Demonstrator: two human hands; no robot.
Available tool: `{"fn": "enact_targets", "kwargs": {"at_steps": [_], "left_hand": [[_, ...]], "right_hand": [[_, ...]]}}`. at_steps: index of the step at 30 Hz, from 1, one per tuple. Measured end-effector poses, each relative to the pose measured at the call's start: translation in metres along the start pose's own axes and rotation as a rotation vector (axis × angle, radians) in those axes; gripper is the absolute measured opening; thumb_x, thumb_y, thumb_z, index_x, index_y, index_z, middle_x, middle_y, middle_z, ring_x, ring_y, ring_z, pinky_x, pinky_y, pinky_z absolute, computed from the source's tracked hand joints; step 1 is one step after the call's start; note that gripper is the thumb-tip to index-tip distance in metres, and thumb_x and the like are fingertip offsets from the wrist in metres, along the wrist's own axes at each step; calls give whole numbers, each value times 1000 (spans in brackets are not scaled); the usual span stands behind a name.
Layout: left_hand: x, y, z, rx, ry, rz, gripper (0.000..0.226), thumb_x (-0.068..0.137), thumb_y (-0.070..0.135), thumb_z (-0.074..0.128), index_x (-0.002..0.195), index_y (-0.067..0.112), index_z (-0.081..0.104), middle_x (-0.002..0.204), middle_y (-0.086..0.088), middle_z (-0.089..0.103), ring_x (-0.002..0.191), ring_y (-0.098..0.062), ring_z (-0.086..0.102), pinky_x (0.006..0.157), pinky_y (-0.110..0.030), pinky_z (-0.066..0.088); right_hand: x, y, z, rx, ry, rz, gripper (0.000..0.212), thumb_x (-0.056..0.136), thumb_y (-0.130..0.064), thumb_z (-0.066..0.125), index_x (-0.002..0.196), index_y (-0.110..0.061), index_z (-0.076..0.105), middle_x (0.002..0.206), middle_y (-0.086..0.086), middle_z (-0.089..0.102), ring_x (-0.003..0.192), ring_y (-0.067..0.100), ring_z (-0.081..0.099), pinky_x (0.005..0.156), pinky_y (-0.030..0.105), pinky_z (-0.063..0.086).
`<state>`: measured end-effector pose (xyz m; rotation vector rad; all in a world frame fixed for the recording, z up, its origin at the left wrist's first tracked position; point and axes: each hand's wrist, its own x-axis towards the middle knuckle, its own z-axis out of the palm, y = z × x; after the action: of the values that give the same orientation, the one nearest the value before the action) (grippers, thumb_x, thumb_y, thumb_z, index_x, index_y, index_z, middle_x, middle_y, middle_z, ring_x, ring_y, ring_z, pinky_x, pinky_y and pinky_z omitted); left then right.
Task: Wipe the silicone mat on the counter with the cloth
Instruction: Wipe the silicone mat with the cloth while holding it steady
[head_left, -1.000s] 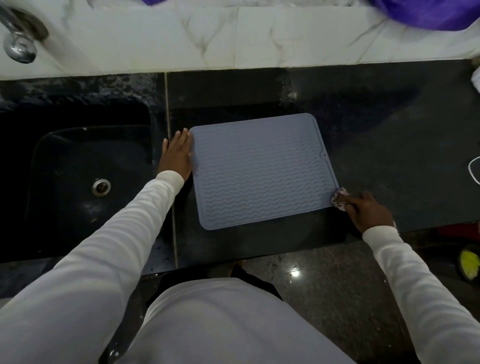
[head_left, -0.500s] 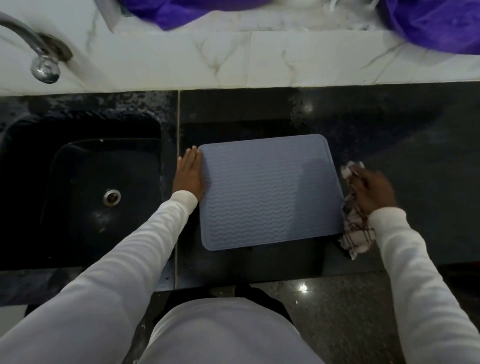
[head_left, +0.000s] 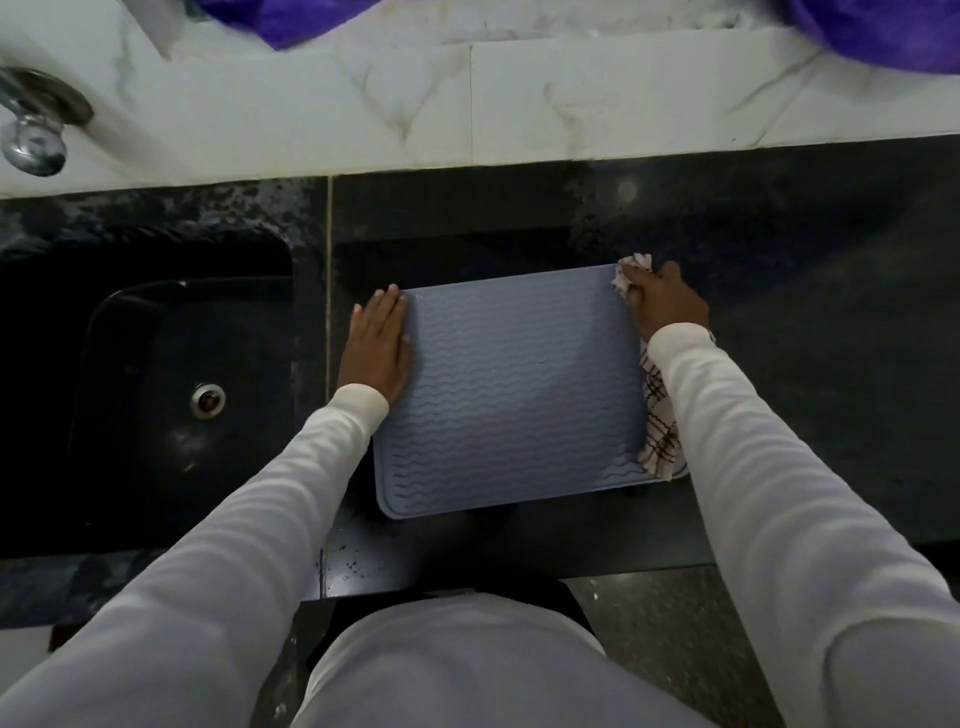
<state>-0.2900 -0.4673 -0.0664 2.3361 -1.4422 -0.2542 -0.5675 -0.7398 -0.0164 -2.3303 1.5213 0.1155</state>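
Note:
A grey-blue silicone mat (head_left: 514, 395) with wavy ridges lies flat on the black counter (head_left: 810, 395), right of the sink. My left hand (head_left: 376, 345) rests flat, fingers together, on the mat's left edge and holds nothing. At the mat's far right corner, my right hand (head_left: 667, 306) is closed on a white checked cloth (head_left: 660, 436). The cloth trails back under my forearm along the mat's right edge to its near right corner.
A black sink (head_left: 156, 395) with a metal drain (head_left: 208, 399) sits left of the mat. A chrome tap (head_left: 34, 130) juts from the white marble backsplash (head_left: 467, 104). Purple fabric (head_left: 883, 31) hangs at the top. The counter's front edge is close to my body.
My right hand has carried the cloth along the mat's right edge, from the near right corner up to the far right corner. My left hand has stayed on the left edge.

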Motion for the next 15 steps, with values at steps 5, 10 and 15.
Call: {"fn": "enact_targets", "kwargs": {"at_steps": [5,10,15], "left_hand": [[3,9,10,66,-54,-24,57,104,33,33,155,12,19,163,-6,14,151,-22,7,123,-41,4],[0,7,11,129,-65,-40,60,103,38,24,156,14,14,164,-4,10,151,-18,4,123,-40,3],[-1,9,13,147,-73,-53,61,102,39,22,156,13,15,164,-5,12,151,-19,6,123,-40,4]], "right_hand": [[2,1,-8,-60,-27,74,38,98,-37,38,134,-43,50,126,16,50,107,46,54,93,49,42],[-8,3,-9,-53,-63,153,40,97,-44,38,136,-45,45,130,15,53,113,43,54,96,47,43],[-27,5,-8,-64,-103,189,40,98,-43,37,138,-45,41,134,15,51,118,42,52,99,47,41]]}}
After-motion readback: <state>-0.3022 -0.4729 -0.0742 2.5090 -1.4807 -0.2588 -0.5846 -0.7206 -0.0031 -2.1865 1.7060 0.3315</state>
